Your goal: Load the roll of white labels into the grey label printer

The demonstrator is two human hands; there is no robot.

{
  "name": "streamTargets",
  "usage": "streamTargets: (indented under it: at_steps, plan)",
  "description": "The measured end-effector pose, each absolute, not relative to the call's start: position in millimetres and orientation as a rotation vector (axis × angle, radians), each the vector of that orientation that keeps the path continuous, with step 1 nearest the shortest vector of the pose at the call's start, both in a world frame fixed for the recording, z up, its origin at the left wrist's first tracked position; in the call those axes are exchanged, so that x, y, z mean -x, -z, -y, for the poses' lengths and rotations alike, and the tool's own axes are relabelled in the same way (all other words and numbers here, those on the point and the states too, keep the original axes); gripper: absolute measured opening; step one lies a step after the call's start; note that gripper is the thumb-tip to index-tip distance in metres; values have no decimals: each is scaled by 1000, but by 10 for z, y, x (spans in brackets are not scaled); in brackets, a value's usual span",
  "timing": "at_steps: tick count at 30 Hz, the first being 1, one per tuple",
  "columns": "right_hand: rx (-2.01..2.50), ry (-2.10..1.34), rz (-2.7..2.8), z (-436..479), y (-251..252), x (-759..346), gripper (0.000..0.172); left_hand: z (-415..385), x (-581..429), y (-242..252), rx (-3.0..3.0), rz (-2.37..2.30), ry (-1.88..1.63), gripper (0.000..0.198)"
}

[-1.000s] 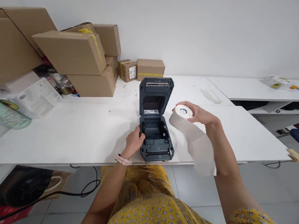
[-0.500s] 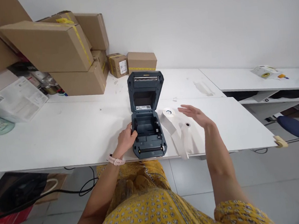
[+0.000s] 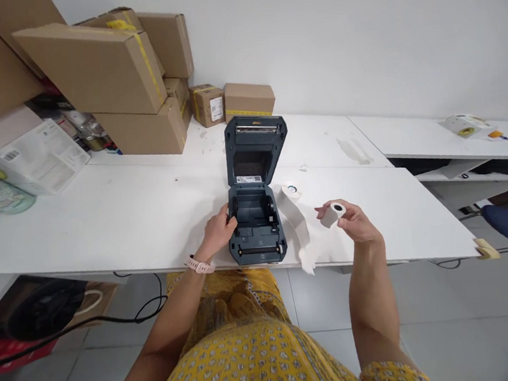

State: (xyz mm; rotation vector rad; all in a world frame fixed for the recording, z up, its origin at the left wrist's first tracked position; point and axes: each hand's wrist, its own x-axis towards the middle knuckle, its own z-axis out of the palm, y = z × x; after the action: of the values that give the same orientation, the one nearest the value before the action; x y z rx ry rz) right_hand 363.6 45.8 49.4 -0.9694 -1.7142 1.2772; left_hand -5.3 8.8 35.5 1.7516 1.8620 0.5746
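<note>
A dark label printer [image 3: 255, 236] stands near the table's front edge with its lid [image 3: 256, 148] raised and its roll bay bare. My left hand [image 3: 218, 227] grips the printer's left side, thumb over the rim. Off to the right, my right hand [image 3: 355, 222] holds a small white paper roll [image 3: 332, 214] between thumb and fingers, its dark core facing up toward me. Between that hand and the printer lies a second roll of labels [image 3: 290, 190], with a loose paper strip [image 3: 300, 225] trailing from it to the table edge.
Cardboard boxes [image 3: 89, 68] are stacked at the back left, and two smaller boxes [image 3: 249, 98] stand behind the printer. A green bottle [image 3: 2, 185] and a white carton [image 3: 48, 156] sit at far left. The white table [image 3: 148, 212] ends just before my body.
My right hand, earlier open above the table, has closed on the small paper roll and lifted it. My left hand stays on the printer. The view has shifted slightly.
</note>
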Motion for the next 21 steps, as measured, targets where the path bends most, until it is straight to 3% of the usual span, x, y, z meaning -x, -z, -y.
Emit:
streamTargets:
  at_steps: [6,13,21]
  plan:
    - [781,-1231,2474,-538,-1170,-2530,43,-52,56,-296,-1675,-1835,-679,58]
    - [916,-689,2714,-630,-644,-1957,23,-35,30,-135,-1583,-1795,-904,57]
    - [875,-633,2627,-481,-549,-1962,13,-71,28,-11,-1421,-1596,-1120,59]
